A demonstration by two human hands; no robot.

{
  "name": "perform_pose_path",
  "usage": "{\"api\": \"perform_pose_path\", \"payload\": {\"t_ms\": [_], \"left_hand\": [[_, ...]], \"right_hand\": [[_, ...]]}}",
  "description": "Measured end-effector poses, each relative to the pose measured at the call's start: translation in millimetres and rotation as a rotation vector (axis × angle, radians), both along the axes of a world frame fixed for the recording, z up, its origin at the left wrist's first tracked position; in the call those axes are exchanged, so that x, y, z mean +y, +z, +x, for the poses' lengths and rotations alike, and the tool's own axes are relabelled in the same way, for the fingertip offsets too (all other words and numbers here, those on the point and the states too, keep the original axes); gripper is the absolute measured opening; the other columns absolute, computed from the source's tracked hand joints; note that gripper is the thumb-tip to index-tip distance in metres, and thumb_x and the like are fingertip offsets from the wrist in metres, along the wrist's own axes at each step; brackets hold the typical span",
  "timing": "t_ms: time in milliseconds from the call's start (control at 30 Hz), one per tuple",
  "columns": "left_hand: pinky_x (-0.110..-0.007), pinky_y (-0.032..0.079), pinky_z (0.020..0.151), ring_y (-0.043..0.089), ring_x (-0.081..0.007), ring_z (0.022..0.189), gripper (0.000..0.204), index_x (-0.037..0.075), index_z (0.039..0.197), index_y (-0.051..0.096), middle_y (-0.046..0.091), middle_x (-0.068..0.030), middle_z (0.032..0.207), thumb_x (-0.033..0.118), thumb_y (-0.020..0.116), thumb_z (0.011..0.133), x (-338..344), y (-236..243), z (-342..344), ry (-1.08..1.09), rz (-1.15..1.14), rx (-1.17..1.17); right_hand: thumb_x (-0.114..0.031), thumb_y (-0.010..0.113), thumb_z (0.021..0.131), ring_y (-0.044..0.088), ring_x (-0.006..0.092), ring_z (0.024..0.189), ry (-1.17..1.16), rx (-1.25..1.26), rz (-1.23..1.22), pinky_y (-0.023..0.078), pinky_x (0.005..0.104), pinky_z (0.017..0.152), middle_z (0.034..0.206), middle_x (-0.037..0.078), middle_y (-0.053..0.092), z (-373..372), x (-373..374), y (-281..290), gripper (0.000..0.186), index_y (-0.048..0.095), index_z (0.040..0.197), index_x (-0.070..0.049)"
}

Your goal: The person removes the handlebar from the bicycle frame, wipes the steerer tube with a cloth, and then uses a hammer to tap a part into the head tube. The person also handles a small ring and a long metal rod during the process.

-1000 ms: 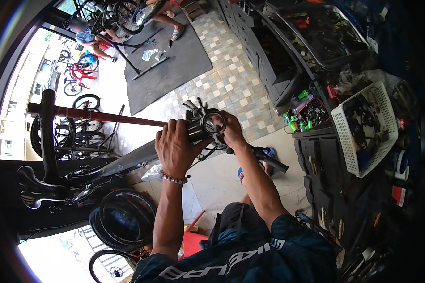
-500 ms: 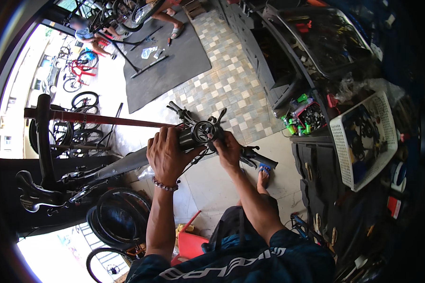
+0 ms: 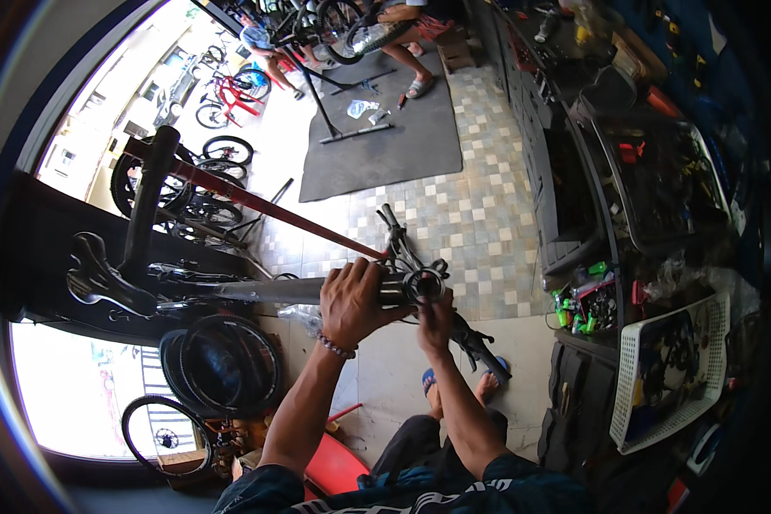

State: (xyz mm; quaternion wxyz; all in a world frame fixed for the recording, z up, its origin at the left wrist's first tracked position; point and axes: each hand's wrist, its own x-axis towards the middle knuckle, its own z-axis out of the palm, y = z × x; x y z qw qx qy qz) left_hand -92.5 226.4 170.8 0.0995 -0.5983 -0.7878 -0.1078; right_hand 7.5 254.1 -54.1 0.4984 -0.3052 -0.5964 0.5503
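Note:
My left hand (image 3: 351,304), with a bead bracelet at the wrist, grips the dark bike frame (image 3: 291,291) just behind its head-tube end. My right hand (image 3: 433,317) is closed at the round open end of the head tube (image 3: 424,283), directly beneath a ring there; what its fingers hold is hidden. The handlebar (image 3: 480,347) with levers and cables hangs loose beside the frame, partly behind my hands. The saddle (image 3: 103,283) is at the left, near a dark post and a red bar (image 3: 248,201).
Wheels (image 3: 218,364) lean at lower left near a red chair (image 3: 334,467). Cabinets with a white basket (image 3: 625,403) and tray (image 3: 660,180) line the right. Two people (image 3: 403,60) are among bikes beside a dark mat (image 3: 377,163); more bikes stand at the doorway.
The view has swung, so the mat and shelves appear further right. The head-tube end and both hands sit lower in the picture, and the handlebar hangs lower.

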Motion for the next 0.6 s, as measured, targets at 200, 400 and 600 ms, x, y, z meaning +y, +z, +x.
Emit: {"api": "perform_pose_path", "payload": {"t_ms": [200, 400, 600], "left_hand": [[-0.042, 0.051, 0.079, 0.068, -0.0295, 0.084, 0.063, 0.012, 0.097, 0.07, 0.062, -0.0061, 0.089, 0.054, 0.096, 0.058, -2.9, 1.3, 0.7, 0.028, -0.007, -0.016], [-0.044, 0.052, 0.087, 0.068, -0.0318, 0.095, 0.072, 0.013, 0.109, 0.069, 0.065, -0.0077, 0.101, 0.057, 0.096, 0.058, -0.6, 12.5, 1.0, 0.035, -0.081, -0.058], [-0.046, 0.047, 0.106, 0.059, -0.0324, 0.133, 0.084, 0.011, 0.147, 0.059, 0.062, -0.014, 0.144, 0.048, 0.091, 0.079, 20.8, 48.8, 19.2, -0.376, -0.04, -0.535]], "right_hand": [[-0.016, 0.073, 0.103, 0.069, 0.0209, 0.1, -0.211, 0.673, -0.995, 0.059, 0.0351, 0.087, 0.114, 0.01, 0.068, 1.7, 23.1, 0.1, 0.029, 0.061, 0.123, 0.0], [-0.028, 0.074, 0.103, 0.06, 0.0104, 0.085, -0.04, 0.032, -0.673, 0.051, 0.0274, 0.074, 0.099, 0.001, 0.065, 62.7, 44.0, 26.3, 0.027, 0.064, 0.111, -0.004], [-0.021, 0.077, 0.101, 0.06, 0.0111, 0.081, 0.542, 0.094, -0.32, 0.05, 0.0297, 0.068, 0.091, 0.002, 0.067, 124.7, 65.6, 148.1, 0.028, 0.065, 0.115, -0.001]]}}
